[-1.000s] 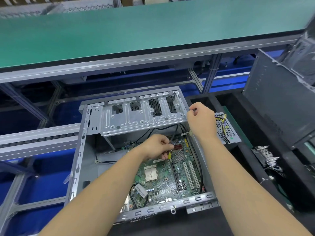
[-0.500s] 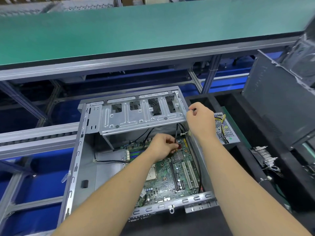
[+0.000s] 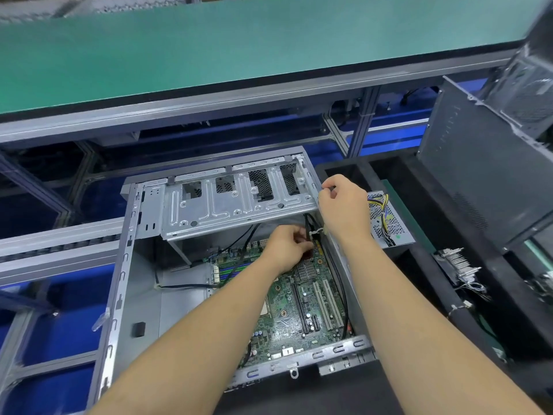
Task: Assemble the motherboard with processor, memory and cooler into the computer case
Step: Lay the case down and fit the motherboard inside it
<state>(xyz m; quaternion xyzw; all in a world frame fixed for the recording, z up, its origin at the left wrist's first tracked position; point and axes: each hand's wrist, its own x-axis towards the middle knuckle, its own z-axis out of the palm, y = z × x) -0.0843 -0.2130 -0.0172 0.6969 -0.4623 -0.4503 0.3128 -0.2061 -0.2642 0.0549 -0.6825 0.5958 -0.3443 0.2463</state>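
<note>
Both forearms reach forward into the open computer case (image 3: 119, 295). The left hand (image 3: 285, 245) hovers low over the far end of the motherboard (image 3: 299, 307), its fingers curled and pinching the black cables (image 3: 308, 226) there. The right hand (image 3: 344, 205) is raised at the case's far right corner, fingers curled against the edge of the drive cage (image 3: 233, 205); whether it holds anything cannot be told. The motherboard lies flat on the case floor, toward its right wall.
</note>
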